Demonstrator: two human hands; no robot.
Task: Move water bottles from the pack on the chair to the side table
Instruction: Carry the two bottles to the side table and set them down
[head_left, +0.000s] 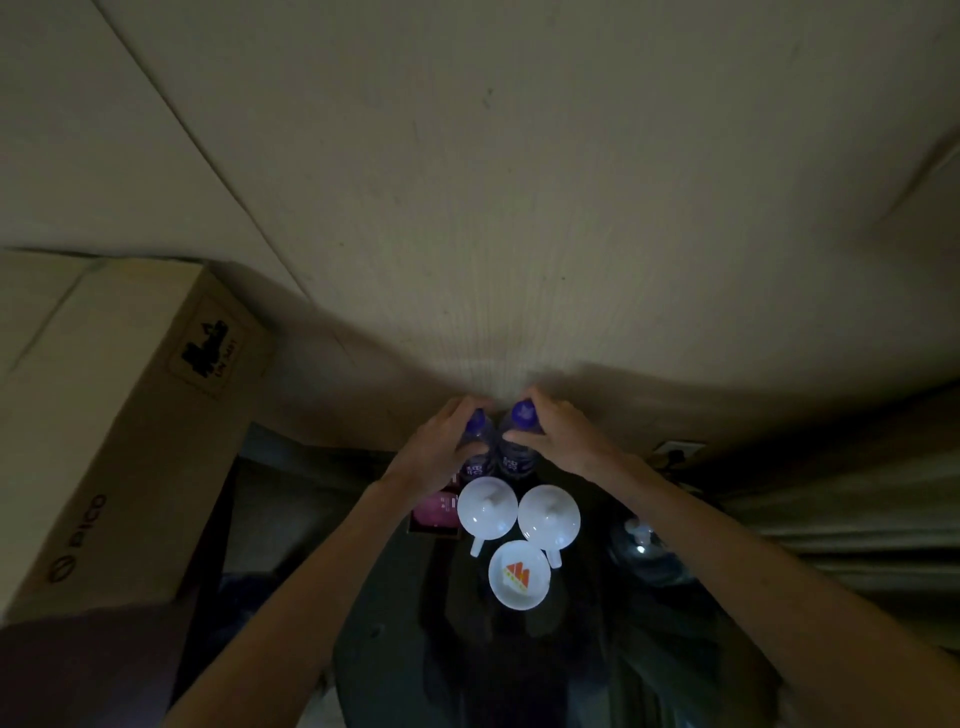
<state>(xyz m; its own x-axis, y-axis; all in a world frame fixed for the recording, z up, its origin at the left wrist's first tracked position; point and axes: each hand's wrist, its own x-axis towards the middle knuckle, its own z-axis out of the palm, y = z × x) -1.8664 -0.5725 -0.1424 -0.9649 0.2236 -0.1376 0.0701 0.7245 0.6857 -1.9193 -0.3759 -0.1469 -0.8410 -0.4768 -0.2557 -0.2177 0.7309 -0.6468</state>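
Two clear water bottles with purple caps stand side by side at the back of a dark side table (395, 634), close to the wall. My left hand (441, 447) is wrapped around the left bottle (479, 441) near its shoulder. The right bottle (519, 441) is gripped just below its cap by my right hand (561, 436). Both bottles are upright and nearly touch each other. The pack and the chair are out of view.
Two white lidded cups (487, 506) (549, 517) and a small white dish with an orange logo (519, 574) sit just in front of the bottles. A pink packet (436, 512) lies left of them. A large cardboard box (104, 426) stands at the left; a glass object (644, 551) and curtain at the right.
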